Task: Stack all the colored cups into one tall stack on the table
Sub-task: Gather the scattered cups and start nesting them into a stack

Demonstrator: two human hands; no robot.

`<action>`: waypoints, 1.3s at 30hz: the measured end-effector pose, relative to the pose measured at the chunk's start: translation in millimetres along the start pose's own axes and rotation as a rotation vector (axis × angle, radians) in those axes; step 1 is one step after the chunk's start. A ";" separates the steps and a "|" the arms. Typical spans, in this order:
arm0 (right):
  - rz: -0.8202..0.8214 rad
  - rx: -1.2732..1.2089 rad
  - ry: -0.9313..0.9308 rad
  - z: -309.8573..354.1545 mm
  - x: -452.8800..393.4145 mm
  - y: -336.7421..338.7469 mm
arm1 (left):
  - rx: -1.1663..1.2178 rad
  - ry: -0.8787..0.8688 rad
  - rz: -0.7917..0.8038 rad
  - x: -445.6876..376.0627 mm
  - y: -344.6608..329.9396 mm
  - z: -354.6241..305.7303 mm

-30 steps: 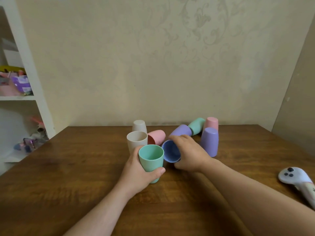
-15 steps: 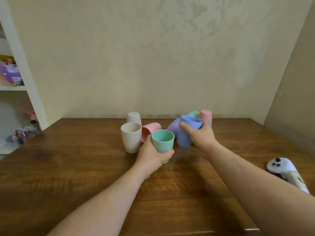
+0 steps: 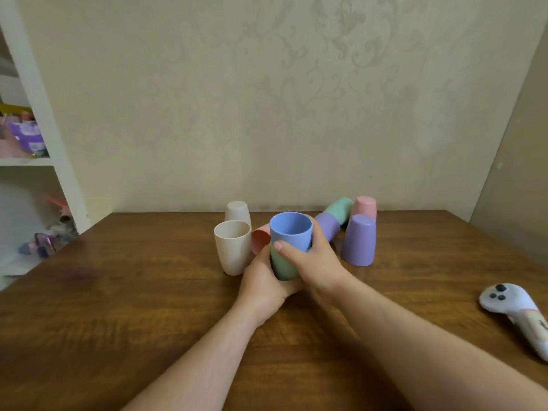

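A blue cup (image 3: 290, 229) sits mouth up inside a green cup (image 3: 281, 265) near the middle of the wooden table (image 3: 118, 307). My left hand (image 3: 261, 283) grips the green cup from the left and below. My right hand (image 3: 314, 256) is wrapped around the blue cup. An upright beige cup (image 3: 232, 247) stands just left, with an upside-down beige cup (image 3: 237, 210) behind it. A pink cup (image 3: 260, 239) lies on its side between them. To the right lie a purple cup (image 3: 327, 225) and a green cup (image 3: 339, 209); an upside-down purple cup (image 3: 358, 240) and pink cup (image 3: 364, 206) stand there.
A white handheld controller (image 3: 513, 312) lies near the table's right edge. A white shelf unit (image 3: 50, 143) with toys and packets stands beyond the left corner. A patterned wall runs close behind the table's far edge.
My right hand lifted the blue cup upright, carried it left and set it into the green cup held by my left hand. The view tilted slightly.
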State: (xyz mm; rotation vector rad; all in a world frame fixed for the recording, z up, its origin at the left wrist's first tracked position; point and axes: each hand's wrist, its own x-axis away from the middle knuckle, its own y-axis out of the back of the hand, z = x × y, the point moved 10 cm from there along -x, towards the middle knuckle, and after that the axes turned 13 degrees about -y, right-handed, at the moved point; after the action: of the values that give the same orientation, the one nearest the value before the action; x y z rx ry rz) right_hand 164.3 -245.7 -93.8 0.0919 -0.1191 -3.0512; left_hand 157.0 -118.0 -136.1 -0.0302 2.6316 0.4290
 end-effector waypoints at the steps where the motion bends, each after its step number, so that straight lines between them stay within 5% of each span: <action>1: -0.016 -0.026 0.014 -5.3 1.7 1.0 | 0.004 -0.011 0.004 -1.3 -0.6 -0.1; 9: -0.029 0.168 -0.020 -16.5 -1.9 5.8 | -0.044 -0.002 0.011 1.3 1.0 1.2; 12: -0.130 0.371 -0.009 -24.4 6.4 21.8 | -0.184 -0.020 0.109 5.3 -3.2 -5.3; 16: -0.234 0.295 -0.010 -33.6 4.3 49.6 | -0.241 0.078 0.244 18.1 2.4 -0.5; 20: -0.214 0.247 -0.018 -42.4 -2.3 51.6 | -0.613 -0.286 0.547 30.0 33.3 -46.1; 23: -0.212 0.243 -0.027 -43.4 -6.6 51.7 | -0.988 -0.738 0.461 3.0 67.8 -93.4; 25: -0.207 0.255 -0.032 -38.8 -6.4 47.1 | -1.103 -0.704 0.414 -30.2 87.1 -99.7; 27: -0.215 0.257 -0.040 -35.3 -4.7 42.8 | -1.135 -0.490 0.406 -56.1 101.5 -84.8; 29: -0.220 0.249 -0.047 -34.9 -3.9 39.3 | -0.920 -0.191 0.314 -62.0 111.6 -56.8; 33: -0.200 0.242 -0.046 -33.7 -4.1 38.2 | 0.029 0.165 -0.073 -42.4 102.2 -8.2; 36: -0.198 0.238 -0.033 -33.3 -2.7 38.6 | 0.205 0.182 -0.281 -33.8 106.3 12.9; 39: -0.205 0.241 -0.031 -37.0 -1.9 41.1 | 0.179 0.222 -0.323 -18.2 99.0 31.9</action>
State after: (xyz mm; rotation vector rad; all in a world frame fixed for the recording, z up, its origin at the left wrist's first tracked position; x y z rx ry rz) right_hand 172.1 -289.1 -127.3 0.0767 -0.5098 -3.2274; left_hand 178.1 -15.0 -125.4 -0.4621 2.8011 0.0826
